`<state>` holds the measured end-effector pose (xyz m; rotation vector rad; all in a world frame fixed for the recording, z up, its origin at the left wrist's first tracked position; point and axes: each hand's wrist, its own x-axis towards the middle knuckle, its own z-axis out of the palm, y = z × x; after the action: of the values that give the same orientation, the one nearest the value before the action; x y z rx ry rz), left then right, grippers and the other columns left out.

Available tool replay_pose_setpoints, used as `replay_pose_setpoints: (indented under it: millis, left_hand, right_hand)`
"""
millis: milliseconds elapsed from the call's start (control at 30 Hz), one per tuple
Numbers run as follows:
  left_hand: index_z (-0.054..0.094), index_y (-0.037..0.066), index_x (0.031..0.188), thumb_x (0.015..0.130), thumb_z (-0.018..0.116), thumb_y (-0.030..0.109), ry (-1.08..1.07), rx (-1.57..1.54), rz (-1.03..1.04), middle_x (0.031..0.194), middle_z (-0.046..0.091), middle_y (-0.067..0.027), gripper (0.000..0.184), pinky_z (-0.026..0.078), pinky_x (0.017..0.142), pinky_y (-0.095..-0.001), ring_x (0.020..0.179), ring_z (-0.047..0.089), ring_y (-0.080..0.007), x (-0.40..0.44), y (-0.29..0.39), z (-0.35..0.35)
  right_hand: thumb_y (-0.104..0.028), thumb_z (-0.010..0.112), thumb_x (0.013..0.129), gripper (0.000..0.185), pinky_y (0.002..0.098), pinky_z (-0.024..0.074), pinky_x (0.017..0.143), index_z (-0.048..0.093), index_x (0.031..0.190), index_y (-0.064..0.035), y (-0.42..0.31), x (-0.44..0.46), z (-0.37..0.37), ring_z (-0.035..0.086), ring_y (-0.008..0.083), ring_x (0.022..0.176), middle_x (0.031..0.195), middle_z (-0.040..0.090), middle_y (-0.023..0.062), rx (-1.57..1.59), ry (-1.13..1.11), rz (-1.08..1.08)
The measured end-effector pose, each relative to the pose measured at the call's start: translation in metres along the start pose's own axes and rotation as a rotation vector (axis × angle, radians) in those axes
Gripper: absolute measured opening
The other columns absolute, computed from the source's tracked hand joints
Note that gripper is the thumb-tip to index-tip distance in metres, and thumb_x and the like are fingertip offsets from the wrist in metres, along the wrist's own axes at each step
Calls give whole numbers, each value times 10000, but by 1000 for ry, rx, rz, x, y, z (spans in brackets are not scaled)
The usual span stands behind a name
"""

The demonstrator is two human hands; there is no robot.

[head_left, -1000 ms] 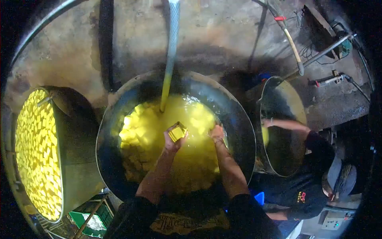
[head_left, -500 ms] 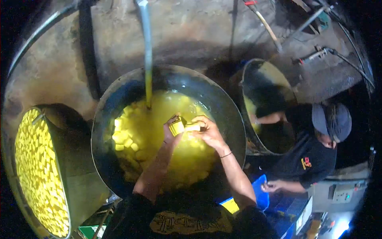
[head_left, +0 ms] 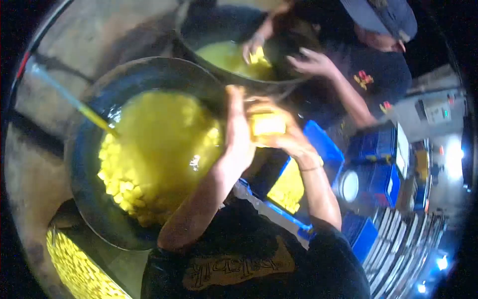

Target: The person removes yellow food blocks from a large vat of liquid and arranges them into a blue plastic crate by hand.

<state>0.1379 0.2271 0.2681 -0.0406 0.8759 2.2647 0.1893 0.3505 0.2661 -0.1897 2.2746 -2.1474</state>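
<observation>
Yellow blocks (head_left: 269,124) that look like tofu, blurred by motion, are held up beyond the right rim of the large dark pan (head_left: 82,169). My right hand (head_left: 290,134) is wrapped round their right side, fingers curled. Against their left side lies my left hand (head_left: 239,132), fingers straight and pointing away from me, so the blocks sit between both hands. How many there are cannot be made out. Inside the pan is cloudy yellow liquid (head_left: 159,134), with more yellow blocks (head_left: 119,187) gathered along its left and near side.
Beneath my right forearm is a blue crate (head_left: 321,144) with yellow blocks (head_left: 289,189) in it. A co-worker (head_left: 338,74) reaches into a second pan (head_left: 199,62). A pipe (head_left: 74,99) runs into my pan. A container of yellow blocks (head_left: 79,264) stands lower left. Stacked trays (head_left: 398,244) are at right.
Both hands have moved from above the liquid to the right, past the pan's rim, carrying the blocks. My view has turned right, showing more of the crate. The co-worker's hand now touches yellow blocks.
</observation>
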Motion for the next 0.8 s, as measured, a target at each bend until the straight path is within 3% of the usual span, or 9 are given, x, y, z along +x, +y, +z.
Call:
replay_pose_setpoints:
  millis: [100, 167, 233, 300, 367, 433, 567, 700, 800]
  left_hand:
    - [186, 9, 1425, 960, 290, 502, -121, 287, 55, 1470, 217, -148, 685, 212, 1084, -331, 1337, 240, -217, 9, -72, 7]
    - [271, -37, 1366, 924, 471, 424, -92, 951, 476, 1433, 228, -245, 669, 160, 1099, -425, 1357, 172, -344, 6, -69, 2]
    - [255, -46, 1369, 862, 584, 382, 48, 1314, 570, 1418, 226, -276, 741, 165, 1094, -448, 1341, 188, -388, 18, -69, -28]
    - [233, -42, 1378, 810, 640, 380, 35, 1591, 672, 1415, 224, -274, 816, 165, 1094, -454, 1331, 194, -405, 19, -63, -57]
    - [200, -32, 1391, 801, 659, 328, 9, 1728, 638, 1408, 229, -272, 830, 166, 1094, -457, 1317, 206, -415, 7, -68, -65]
    - [169, -28, 1400, 800, 664, 287, -5, 1793, 586, 1413, 215, -266, 839, 157, 1097, -458, 1312, 211, -417, -3, -80, -70]
    - [170, -30, 1408, 773, 690, 163, 14, 1735, 515, 1409, 263, -236, 843, 184, 1100, -386, 1317, 263, -330, -7, -88, -65]
    - [183, -6, 1416, 765, 698, 94, 98, 1812, 435, 1405, 287, -212, 836, 212, 1088, -372, 1318, 273, -296, -8, -87, -56]
    - [120, 71, 1447, 809, 668, 96, 154, 1451, 261, 1440, 258, -175, 841, 265, 1070, -366, 1319, 283, -282, -12, -79, -64]
  right_hand:
    - [-230, 711, 627, 597, 368, 431, 958, 526, 1156, -27, -7, -102, -28, 474, 243, 1155, 1239, 463, 117, 401, 324, 99]
    - [-208, 684, 680, 565, 370, 467, 928, 508, 1184, -23, 25, -173, -47, 532, 233, 1089, 1210, 498, 108, 522, 543, 88]
    - [-213, 653, 748, 491, 352, 507, 854, 514, 1181, -26, 83, -231, -54, 580, 207, 991, 1094, 568, 90, 499, 978, 379]
    - [-248, 618, 801, 415, 323, 526, 779, 537, 1152, -41, 156, -254, -66, 611, 185, 900, 977, 616, 72, 466, 985, 609]
    - [-330, 623, 818, 488, 345, 485, 810, 518, 1222, -77, 224, -264, -72, 555, 194, 962, 1131, 569, 71, 572, 908, 760]
    - [-422, 612, 812, 523, 388, 484, 783, 552, 1183, -59, 294, -276, -83, 561, 214, 943, 1109, 576, 112, 268, 815, 875]
    - [-301, 570, 853, 392, 415, 491, 818, 554, 1140, -35, 442, -251, -74, 605, 273, 888, 1044, 624, 106, -541, 848, 1220]
    - [-283, 601, 823, 376, 405, 488, 785, 570, 1108, -39, 476, -236, -38, 605, 271, 860, 1012, 629, 121, -761, 820, 1407]
    - [-269, 624, 801, 364, 398, 487, 759, 582, 1083, -43, 480, -248, -33, 604, 269, 839, 987, 633, 132, -821, 766, 1382]
